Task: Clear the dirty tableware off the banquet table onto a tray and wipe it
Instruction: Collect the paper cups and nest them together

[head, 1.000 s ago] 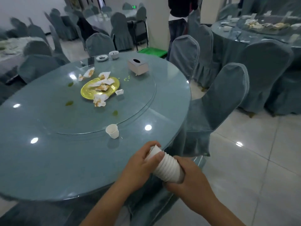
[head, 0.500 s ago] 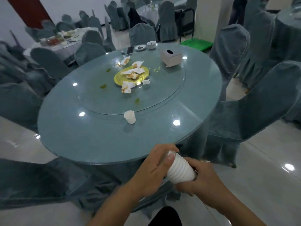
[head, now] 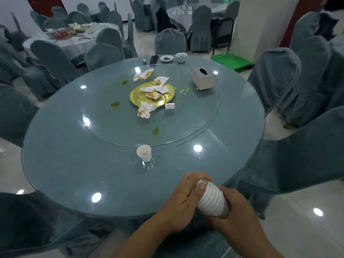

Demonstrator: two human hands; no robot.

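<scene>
Left hand (head: pixel 183 203) & right hand (head: pixel 236 215) both grip the stack of white cups (head: pixel 212 200), held on its side over the near edge of the table (head: pixel 74 164). Left fingers curl round the stack's open end w/ the thumb pressed on the rim. The right hand wraps the base end, fingers closed round it.

Nearest item on the table is a single paper cup (head: pixel 144 153), upright, just outside the near rim of the glass turntable (head: pixel 195 118).

At turntable ctr sits a gold plate (head: pixel 135 95) w/ stained napkins (head: pixel 156 89) on it. One more hangs off its near edge, another lies just beyond. A small wrapper (head: pixel 170 106) lies just right of the plate. Green smears (head: pixel 115 103) dot the glass.

A tissue box (head: pixel 203 78) stands at the turntable's far right, w/ yellow crumbs (head: pixel 184 90) btw it & the plate.

At the far table edge a small dish (head: pixel 166 58) & white bowl (head: pixel 181 57) sit side by side. There's a dark flat item left of them, can't tell what.

Covered chairs ring the table. One chair (head: pixel 297 151) stands close on the right, near the hands. A green cart (head: pixel 231 61) sits on the floor beyond, by a pillar
</scene>
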